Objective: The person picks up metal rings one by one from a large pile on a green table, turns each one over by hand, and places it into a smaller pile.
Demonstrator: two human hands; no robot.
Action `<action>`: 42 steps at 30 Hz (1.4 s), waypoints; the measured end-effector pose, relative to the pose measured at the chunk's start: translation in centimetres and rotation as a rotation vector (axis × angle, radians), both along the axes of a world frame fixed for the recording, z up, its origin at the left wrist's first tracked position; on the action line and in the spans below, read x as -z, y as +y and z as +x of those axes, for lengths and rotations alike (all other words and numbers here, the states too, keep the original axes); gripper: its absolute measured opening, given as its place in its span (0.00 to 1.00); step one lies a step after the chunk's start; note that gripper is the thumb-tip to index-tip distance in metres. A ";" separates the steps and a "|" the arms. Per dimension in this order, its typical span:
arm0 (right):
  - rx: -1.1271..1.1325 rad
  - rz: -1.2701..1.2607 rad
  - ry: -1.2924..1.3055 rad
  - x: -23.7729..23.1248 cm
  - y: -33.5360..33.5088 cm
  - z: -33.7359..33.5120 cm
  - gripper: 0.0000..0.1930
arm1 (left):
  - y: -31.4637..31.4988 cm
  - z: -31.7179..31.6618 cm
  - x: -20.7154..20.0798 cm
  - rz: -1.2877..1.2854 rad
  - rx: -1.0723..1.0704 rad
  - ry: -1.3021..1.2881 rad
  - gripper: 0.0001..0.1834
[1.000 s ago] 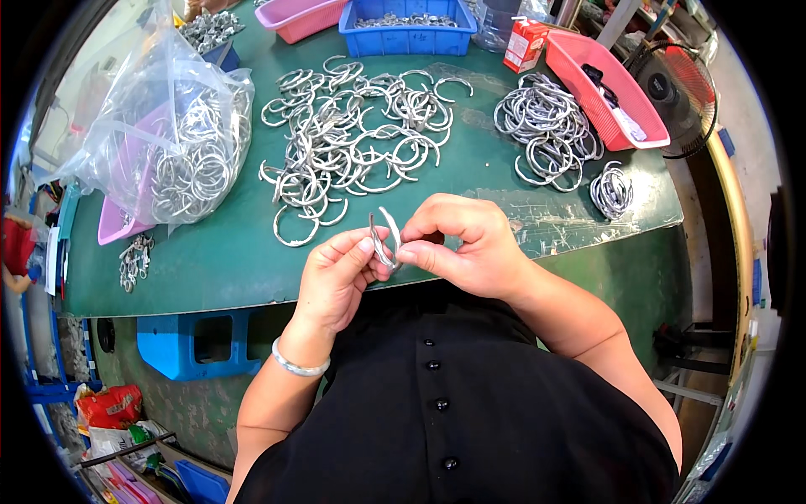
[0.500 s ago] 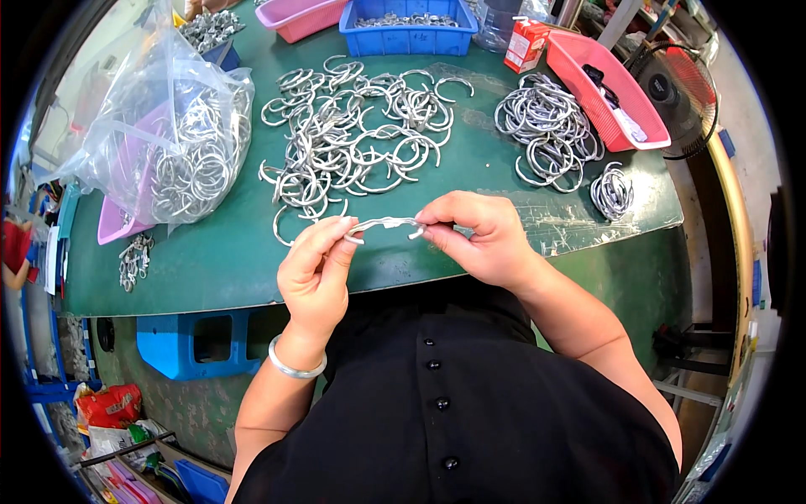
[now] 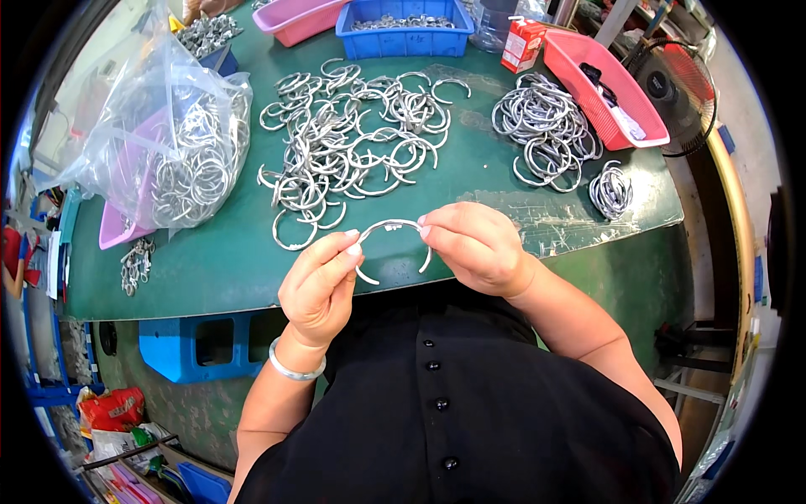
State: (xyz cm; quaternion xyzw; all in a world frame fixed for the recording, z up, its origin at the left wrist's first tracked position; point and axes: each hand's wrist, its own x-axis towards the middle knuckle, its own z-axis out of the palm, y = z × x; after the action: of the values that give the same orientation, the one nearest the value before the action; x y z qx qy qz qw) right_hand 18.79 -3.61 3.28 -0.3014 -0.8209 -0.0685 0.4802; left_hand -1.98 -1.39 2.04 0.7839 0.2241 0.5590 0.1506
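Observation:
Between my two hands is a silvery open metal ring (image 3: 391, 223), shaped like a cuff bangle, its gap facing me. My left hand (image 3: 320, 286) pinches its left side between thumb and fingers. On the opposite side, my right hand (image 3: 475, 246) grips the ring with thumb and forefinger. Just beyond the hands, a loose heap of similar open rings (image 3: 336, 151) spreads over the green table (image 3: 218, 273). To the right lie a denser pile of greyer rings (image 3: 546, 126) and a small bundle of rings (image 3: 611, 191).
At left, a clear plastic bag (image 3: 197, 143) full of rings leans on a pink basket (image 3: 113, 227), with small metal parts (image 3: 136, 267) nearby. A blue bin (image 3: 407, 42), red carton (image 3: 523, 44), pink basket (image 3: 604, 97) and fan (image 3: 680, 92) stand farther back. Below is a blue stool (image 3: 180, 349).
The ring has been tilted from nearly edge-on so that its open curve now faces up to view. My right hand's fingers have shifted and closed more over its side.

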 end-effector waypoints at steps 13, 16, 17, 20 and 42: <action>0.013 -0.334 0.261 0.6 -1.4 1.6 0.08 | 0.0 0.9 1.8 -0.268 0.083 0.086 0.14; 0.055 -0.468 0.367 0.5 -1.9 3.1 0.07 | 0.3 0.9 2.5 -0.363 0.124 0.113 0.15; 0.075 -0.551 0.411 0.6 -2.2 3.8 0.07 | 0.3 1.0 2.8 -0.431 0.156 0.088 0.16; 0.091 -0.848 0.620 1.0 -3.0 5.0 0.05 | 0.2 1.0 2.8 -0.644 0.275 0.039 0.22; 0.401 -0.863 0.160 1.9 6.6 5.4 0.17 | 2.9 -6.0 -9.0 -0.446 -0.091 -0.269 0.05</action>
State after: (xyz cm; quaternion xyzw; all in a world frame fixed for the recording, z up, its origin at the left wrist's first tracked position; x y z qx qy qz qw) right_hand 24.14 2.95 1.35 -0.6297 -0.6606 0.2106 0.3504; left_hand -7.94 1.50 11.03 0.6394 0.3547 0.6011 0.3226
